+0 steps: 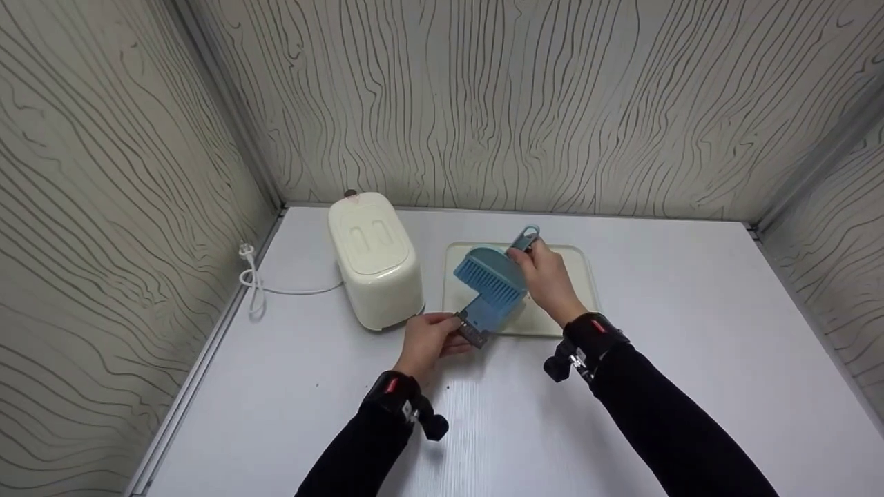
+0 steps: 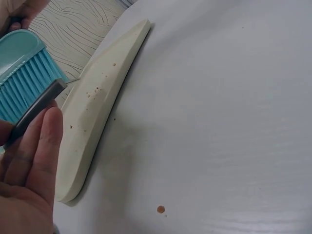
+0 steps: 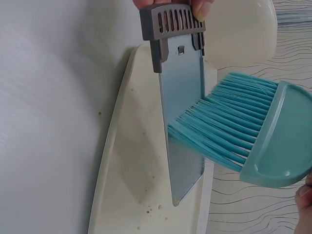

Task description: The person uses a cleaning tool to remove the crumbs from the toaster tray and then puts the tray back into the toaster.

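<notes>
My left hand (image 1: 427,339) pinches the grey slotted end of a thin metal crumb tray (image 3: 183,83), which is tilted above a shallow cream tray (image 1: 452,297). In the right wrist view the left fingertips (image 3: 202,9) show at that grey end. My right hand (image 1: 549,279) grips the handle of a blue hand brush (image 1: 494,266). The brush's bristles (image 3: 214,122) lie against the crumb tray's flat face. Crumbs (image 2: 92,92) are scattered on the cream tray below, and a few brown bits cling to the crumb tray's far corner.
A cream toaster (image 1: 376,262) with a closed lid stands left of the cream tray, close to my left hand. Its white cord and plug (image 1: 252,266) lie at the table's left edge. A brown crumb (image 2: 161,209) sits on the white table. Patterned walls rise behind and at both sides.
</notes>
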{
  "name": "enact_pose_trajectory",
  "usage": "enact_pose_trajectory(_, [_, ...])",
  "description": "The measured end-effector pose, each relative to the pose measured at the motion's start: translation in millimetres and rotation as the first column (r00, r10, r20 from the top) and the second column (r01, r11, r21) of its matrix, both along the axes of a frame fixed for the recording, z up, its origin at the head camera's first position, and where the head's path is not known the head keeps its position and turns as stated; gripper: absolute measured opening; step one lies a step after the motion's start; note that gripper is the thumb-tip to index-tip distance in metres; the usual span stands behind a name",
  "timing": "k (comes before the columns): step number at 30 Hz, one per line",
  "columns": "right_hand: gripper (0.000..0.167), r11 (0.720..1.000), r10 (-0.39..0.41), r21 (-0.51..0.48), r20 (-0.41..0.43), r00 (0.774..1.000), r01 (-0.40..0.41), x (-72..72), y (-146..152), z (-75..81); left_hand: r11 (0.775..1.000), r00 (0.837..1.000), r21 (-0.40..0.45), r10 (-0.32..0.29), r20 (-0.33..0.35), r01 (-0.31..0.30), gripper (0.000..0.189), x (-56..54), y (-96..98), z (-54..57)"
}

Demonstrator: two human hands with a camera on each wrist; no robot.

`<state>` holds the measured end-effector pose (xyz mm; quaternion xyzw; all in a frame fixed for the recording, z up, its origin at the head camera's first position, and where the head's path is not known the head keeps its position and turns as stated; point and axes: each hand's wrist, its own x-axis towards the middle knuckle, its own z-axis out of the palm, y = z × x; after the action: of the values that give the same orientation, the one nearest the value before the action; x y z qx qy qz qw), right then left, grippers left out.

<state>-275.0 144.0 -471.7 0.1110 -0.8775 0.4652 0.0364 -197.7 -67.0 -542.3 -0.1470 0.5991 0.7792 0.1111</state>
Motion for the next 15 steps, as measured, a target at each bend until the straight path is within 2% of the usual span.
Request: enact_pose_trajectory(15, [0.024,0.996,-0.068,0.046,-0.077,0.995,0.072,-11.7,21,-8.6,1.0,0.999,-0.018,-0.019,-0.028,0.018,0.032,0.1,-0.5,1.4])
